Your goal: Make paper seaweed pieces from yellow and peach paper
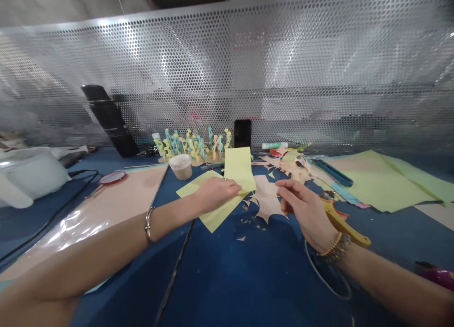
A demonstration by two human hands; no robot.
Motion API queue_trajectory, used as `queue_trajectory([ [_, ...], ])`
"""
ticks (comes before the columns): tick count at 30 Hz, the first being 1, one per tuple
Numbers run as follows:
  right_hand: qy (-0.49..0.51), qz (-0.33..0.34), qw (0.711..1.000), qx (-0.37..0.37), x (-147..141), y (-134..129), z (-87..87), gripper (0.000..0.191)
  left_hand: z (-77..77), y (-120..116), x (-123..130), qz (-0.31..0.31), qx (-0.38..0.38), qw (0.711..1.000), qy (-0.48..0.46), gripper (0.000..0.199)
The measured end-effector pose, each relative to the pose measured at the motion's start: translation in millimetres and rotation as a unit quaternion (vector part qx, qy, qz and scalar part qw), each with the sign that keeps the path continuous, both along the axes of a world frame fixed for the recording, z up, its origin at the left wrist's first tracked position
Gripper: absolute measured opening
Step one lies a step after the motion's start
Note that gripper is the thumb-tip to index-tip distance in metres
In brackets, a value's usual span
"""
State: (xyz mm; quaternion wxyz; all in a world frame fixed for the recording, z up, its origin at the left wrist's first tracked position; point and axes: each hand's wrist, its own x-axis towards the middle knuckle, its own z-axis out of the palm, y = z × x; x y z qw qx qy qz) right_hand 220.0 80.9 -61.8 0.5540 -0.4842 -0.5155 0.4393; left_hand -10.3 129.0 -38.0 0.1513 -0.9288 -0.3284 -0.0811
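Well, the left hand (216,193) lies flat, its fingers (232,189) straight and close together, pressing a pale yellow paper sheet (213,211) onto the blue counter (227,279). Left of those fingers, a small round cream cup (180,167) holds something white, too blurred to name. The right hand (307,211) curls its fingers (283,187) at the edge of a peach star-shaped paper cut-out (266,199); whether they pinch it, I cannot tell. Right of those fingers lie yellow-handled scissors (344,228), and far beyond them stands a green-banded white glue stick (275,145), its label too small to read.
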Motion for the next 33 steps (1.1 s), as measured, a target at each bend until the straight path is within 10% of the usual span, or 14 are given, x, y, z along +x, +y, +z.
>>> queue_trajectory([
  [12, -0.047, 0.015, 0.999, -0.01, -1, 0, -5.9, 0.024, 8.4, -54, -54, 0.183, -0.233, 0.955, 0.01, 0.085],
  [24, -0.102, 0.026, 0.994, 0.01, 1, 0, -4.1, 0.026, 13.7, -49, -75, 0.173, -0.147, 0.971, -0.069, 0.035],
  [30, -0.163, 0.094, 0.976, 0.11, 0, -20, 17.4, 0.021, 29.0, -93, -74, -0.034, 0.041, 0.979, -0.199, 0.031],
  [33, -0.209, 0.169, 0.922, 0.278, 0, -39, 36.0, 0.021, 19.4, -108, -60, -0.078, 0.047, 0.976, -0.198, 0.03],
])
